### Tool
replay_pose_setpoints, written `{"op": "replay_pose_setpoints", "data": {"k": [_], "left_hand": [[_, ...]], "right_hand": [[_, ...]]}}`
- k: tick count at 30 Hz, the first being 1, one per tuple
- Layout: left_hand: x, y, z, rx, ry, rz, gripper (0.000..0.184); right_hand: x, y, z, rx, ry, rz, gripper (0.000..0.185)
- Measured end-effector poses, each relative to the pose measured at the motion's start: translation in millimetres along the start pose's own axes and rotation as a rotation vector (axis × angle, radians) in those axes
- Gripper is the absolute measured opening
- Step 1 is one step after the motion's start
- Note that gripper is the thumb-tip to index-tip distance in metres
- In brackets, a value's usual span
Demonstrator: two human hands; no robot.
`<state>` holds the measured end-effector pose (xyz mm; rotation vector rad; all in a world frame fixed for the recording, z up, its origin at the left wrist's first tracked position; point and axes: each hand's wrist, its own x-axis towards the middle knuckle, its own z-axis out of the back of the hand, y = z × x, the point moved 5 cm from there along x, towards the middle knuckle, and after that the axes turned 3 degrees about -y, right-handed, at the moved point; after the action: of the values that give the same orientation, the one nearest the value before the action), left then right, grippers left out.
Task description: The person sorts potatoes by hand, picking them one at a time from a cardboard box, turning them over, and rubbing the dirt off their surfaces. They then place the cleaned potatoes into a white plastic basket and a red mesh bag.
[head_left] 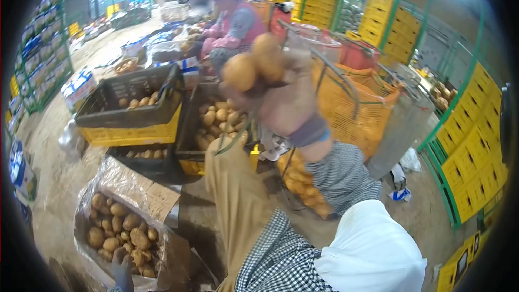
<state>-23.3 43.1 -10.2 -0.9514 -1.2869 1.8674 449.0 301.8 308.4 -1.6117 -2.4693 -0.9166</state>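
Observation:
My right hand (289,94), blurred by motion, is raised at the centre and closed around two potatoes (239,72). A dark band circles its wrist, below which is a patterned grey sleeve. At the lower left, my left hand (122,270) wears a grey glove. Its fingers are a little apart at the near edge of the potatoes (139,239) in a plastic-lined cardboard box (175,259). Beyond my knee, a dark crate (186,124) holds smaller potatoes (220,116), partly hidden by my right hand.
Stacked black and yellow crates (130,132) stand at the left of centre. Orange mesh sacks (351,111) are right of my raised hand. A person (238,21) in a hat sits beyond it. Yellow crates (470,146) are stacked at the right.

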Motion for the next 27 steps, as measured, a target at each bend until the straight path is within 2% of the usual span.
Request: {"op": "replay_pose_setpoints", "data": {"k": [2, 3, 5, 6, 8, 10, 12, 13, 15, 19, 20, 22, 23, 24, 25, 26, 27], "left_hand": [[31, -17, 23, -0.069, -0.063, 0.011, 0.027], [-34, 17, -14, -0.108, -0.012, 0.122, 0.027], [-32, 11, -27, -0.020, 0.240, 0.220, 0.081], [-28, -4, -24, 0.002, 0.220, 0.158, 0.068], [-20, -5, -29, 0.026, 0.189, 0.110, 0.063], [-16, -8, -30, 0.050, 0.180, 0.087, 0.057], [-13, -4, -23, 0.073, 0.161, 0.070, 0.052], [-11, 0, -15, 0.080, 0.146, 0.069, 0.049], [-7, 9, -2, 0.097, 0.111, 0.059, 0.044], [13, 46, 27, 0.102, 0.060, -0.009, 0.034], [25, 64, 33, 0.101, 0.071, -0.070, 0.032], [17, 62, 23, 0.120, 0.075, -0.166, 0.027], [-9, 26, 1, 0.141, 0.059, -0.186, 0.024], [-23, 10, -5, 0.107, 0.161, -0.128, 0.027], [-23, 12, -5, 0.243, 0.044, -0.343, 0.035], [-23, 20, 5, 0.437, 0.040, -0.292, 0.041], [-34, -8, -5, 0.492, -0.006, -0.200, 0.043]], "right_hand": [[-24, 51, -9, -0.077, -0.015, 0.181, 0.045], [-69, 99, -21, -0.203, -0.126, 0.171, 0.045], [-92, 162, -26, -0.315, -0.278, 0.332, 0.045], [-99, 176, -25, -0.304, -0.277, 0.368, 0.045], [-115, 218, -22, -0.582, -0.434, 0.540, 0.051], [-122, 290, 27, -0.973, -0.609, 0.706, 0.047], [-136, 373, 93, -1.356, -0.693, 0.916, 0.043], [-148, 402, 119, -1.382, -0.662, 0.991, 0.041], [-165, 383, 76, -1.024, -0.492, 1.014, 0.036], [-217, 454, 61, -1.260, -1.016, 1.443, 0.026], [-228, 483, 60, -1.401, -1.180, 1.485, 0.026], [-229, 512, 49, -1.803, -1.343, 1.430, 0.025], [-219, 506, 41, -1.986, -1.321, 1.377, 0.025], [-211, 487, 26, -2.135, -1.248, 1.331, 0.024], [-191, 452, 8, -2.204, -1.097, 1.294, 0.024], [-169, 410, -9, -2.224, -0.917, 1.253, 0.024], [-145, 358, -28, -2.207, -0.718, 1.196, 0.024]]}}
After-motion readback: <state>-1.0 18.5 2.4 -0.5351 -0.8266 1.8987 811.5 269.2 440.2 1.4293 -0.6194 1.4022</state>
